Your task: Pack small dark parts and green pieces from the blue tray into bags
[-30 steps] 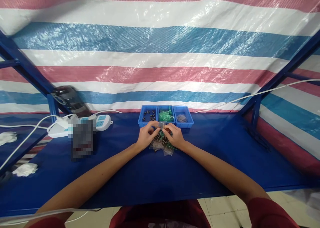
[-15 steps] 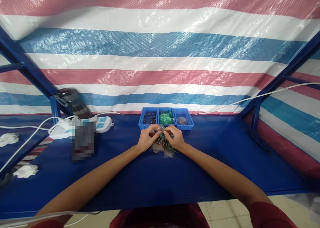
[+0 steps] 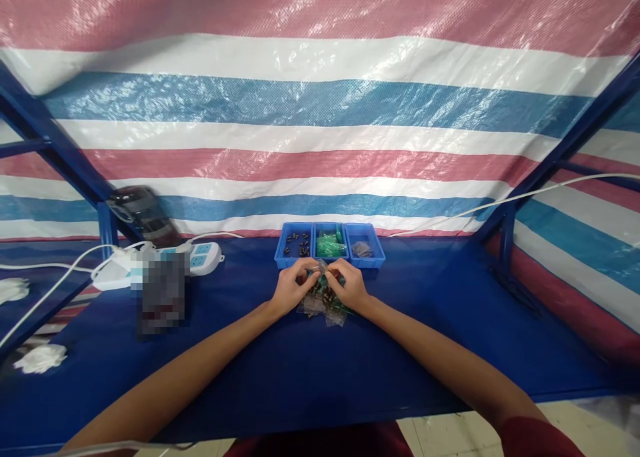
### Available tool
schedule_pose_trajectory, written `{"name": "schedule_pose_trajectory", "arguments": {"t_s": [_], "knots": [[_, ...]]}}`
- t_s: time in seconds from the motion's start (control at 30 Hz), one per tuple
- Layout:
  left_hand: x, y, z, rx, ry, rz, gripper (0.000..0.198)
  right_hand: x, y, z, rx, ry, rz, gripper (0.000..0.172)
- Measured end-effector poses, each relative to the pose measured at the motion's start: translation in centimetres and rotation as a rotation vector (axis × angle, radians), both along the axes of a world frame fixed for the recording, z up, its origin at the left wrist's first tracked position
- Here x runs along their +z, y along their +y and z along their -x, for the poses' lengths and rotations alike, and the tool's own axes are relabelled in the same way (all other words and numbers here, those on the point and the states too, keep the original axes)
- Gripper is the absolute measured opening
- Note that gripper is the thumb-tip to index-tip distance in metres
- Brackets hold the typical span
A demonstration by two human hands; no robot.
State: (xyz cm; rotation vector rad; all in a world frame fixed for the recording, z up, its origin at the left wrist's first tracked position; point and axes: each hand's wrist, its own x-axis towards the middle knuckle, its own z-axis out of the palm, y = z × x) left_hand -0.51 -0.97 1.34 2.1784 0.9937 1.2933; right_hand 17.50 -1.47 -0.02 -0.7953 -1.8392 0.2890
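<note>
My left hand (image 3: 294,287) and my right hand (image 3: 349,285) meet over a pile of small filled clear bags (image 3: 325,303) on the blue table. Between their fingertips they pinch a small clear plastic bag (image 3: 321,266); its contents are too small to make out. Just beyond the hands stand three blue bins in a row. Small dark parts lie in the left bin (image 3: 295,265), green pieces (image 3: 331,245) fill the middle one, and a few small clear bags (image 3: 361,249) lie in the right one.
On the left a white power strip (image 3: 206,259) with cables lies behind a blurred dark object (image 3: 163,293). A dark bottle (image 3: 145,213) leans at the back left corner. Crumpled white tissue (image 3: 41,358) sits at the left edge. Blue frame posts (image 3: 506,237) and striped sheeting (image 3: 320,130) enclose the table.
The camera view has tilted slightly, so the scene sits a little lower. The right fingers have moved slightly at the bag; both hands stay over the pile.
</note>
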Motion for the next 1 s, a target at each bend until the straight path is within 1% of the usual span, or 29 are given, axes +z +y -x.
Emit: {"name": "schedule_pose_trajectory", "arguments": {"t_s": [0.2,0.33,0.47,0.73,0.87,1.0], "knots": [[0.14,-0.11,-0.18,0.044,0.029,-0.04,0.023,0.11,0.04,-0.11,0.001,-0.033,0.019,0.014],[-0.15,0.09,-0.26,0.05,0.031,-0.047,0.02,0.17,-0.05,-0.34,0.005,-0.057,0.017,0.016],[-0.36,0.23,-0.15,0.066,0.069,-0.049,0.02,0.05,-0.02,-0.38,0.002,-0.07,0.001,0.014],[0.47,-0.04,-0.17,0.076,0.101,-0.016,0.024,-0.35,0.12,-0.12,-0.034,-0.042,-0.066,0.014],[0.48,-0.02,-0.07,0.114,0.1,-0.015,0.027,-0.49,0.17,-0.12,-0.022,-0.038,-0.099,0.015],[0.52,-0.05,-0.03,0.062,0.082,0.006,0.027,-0.62,0.19,-0.18,-0.04,-0.023,-0.118,0.019]]}}
